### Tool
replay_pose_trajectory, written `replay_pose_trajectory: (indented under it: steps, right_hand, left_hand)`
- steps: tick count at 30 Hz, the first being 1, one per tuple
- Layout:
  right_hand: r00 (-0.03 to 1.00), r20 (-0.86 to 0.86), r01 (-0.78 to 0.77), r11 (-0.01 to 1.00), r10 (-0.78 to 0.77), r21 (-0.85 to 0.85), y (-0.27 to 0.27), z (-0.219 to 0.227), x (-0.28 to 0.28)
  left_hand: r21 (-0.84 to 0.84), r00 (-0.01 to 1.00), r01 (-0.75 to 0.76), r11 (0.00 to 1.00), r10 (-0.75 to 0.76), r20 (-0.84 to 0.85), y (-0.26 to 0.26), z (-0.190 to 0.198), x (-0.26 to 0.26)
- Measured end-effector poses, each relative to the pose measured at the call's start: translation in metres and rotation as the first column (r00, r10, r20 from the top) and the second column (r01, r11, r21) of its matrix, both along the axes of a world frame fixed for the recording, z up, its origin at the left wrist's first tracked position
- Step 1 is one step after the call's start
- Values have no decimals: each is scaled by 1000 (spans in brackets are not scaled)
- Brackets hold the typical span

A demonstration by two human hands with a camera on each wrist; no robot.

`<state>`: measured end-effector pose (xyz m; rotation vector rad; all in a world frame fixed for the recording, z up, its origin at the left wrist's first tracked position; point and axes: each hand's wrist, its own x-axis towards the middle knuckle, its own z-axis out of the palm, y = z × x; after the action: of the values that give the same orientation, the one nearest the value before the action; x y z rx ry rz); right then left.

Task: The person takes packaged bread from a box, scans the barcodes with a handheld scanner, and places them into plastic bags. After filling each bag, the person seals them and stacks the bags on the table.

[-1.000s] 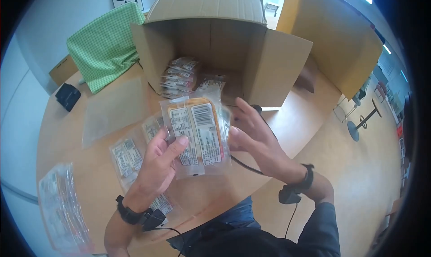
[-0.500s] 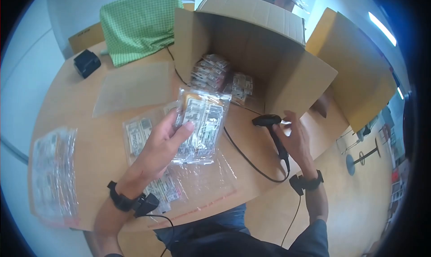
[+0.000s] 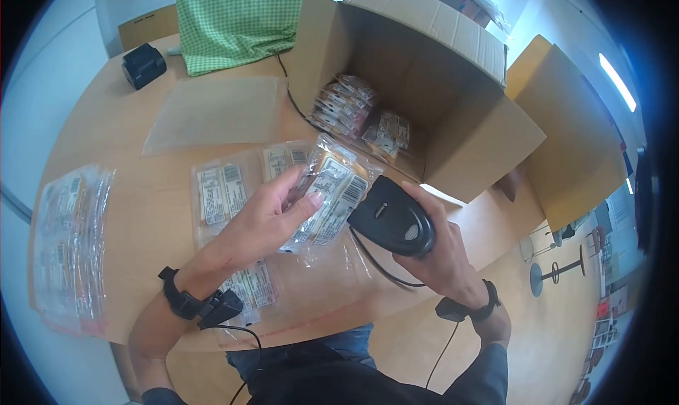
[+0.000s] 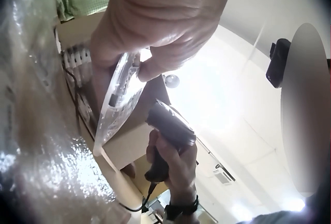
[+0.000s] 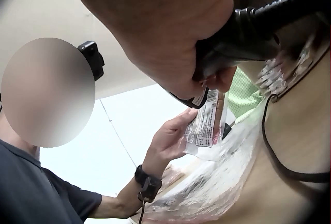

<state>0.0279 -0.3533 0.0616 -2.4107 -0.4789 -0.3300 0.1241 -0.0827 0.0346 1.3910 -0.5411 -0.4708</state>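
Observation:
My left hand (image 3: 277, 210) pinches a clear sealed packet (image 3: 336, 193) between thumb and fingers, its white label and barcode turned up. Orange-brown contents show along the packet's edge. My right hand (image 3: 447, 253) grips a black handheld barcode scanner (image 3: 393, 220), whose head is right at the packet's right side. In the left wrist view, the scanner (image 4: 170, 124) stands upright in the fist, facing the packet (image 4: 121, 97). Below the left hand, a large clear plastic bag (image 3: 311, 302) lies on the table with several labelled packets (image 3: 221, 193) in it.
An open cardboard box (image 3: 495, 147) on its side contains a pile of packets (image 3: 343, 108) and a smaller group (image 3: 390, 131). Filled clear bags (image 3: 67, 249) are stacked at left. Behind are a clear sheet (image 3: 216, 112), a black device (image 3: 144, 66) and a green checked cloth (image 3: 240, 23).
My right hand moved away from the packet, reached the scanner on the table at right, took hold of it and brought it up beside the packet. My left hand still holds the packet.

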Motion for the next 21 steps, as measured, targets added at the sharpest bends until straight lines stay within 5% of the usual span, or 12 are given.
replay_pose_trajectory:
  steps: [7,9,13,16,18,20,21]
  right_hand:
    - [997,-76,20,999,-17,38,-1,-3,4]
    - [976,-49,217,974,-214,68,-14,-11,5]
    - [838,-413,418,906,-356,68,-55,-30,17]
    - [868,-353,380,925,-348,22,-80,-54,20]
    - [872,-5,474,847,-490,-241,-82,-60,12]
    - [862,366,472,819,-351,-326,-39,-40,-7]
    - [937,292,275,921,-193,-276,-16,-30,-16]
  left_hand:
    - [53,998,-32,998,29,51,0,0,-1]
    - [72,998,-64,995,62,22,1,0,-2]
    - [-141,943,-171,975,120,-311,1,10,-4]
    - [-201,908,-160,966,64,-415,2,7,-14]
    - [-190,902,-211,959,116,-416,0,5,-27]
    - [-137,909,-208,969,139,-392,-1,1,-36]
    - [-82,918,-191,978,148,-367,-3,-1,-43]
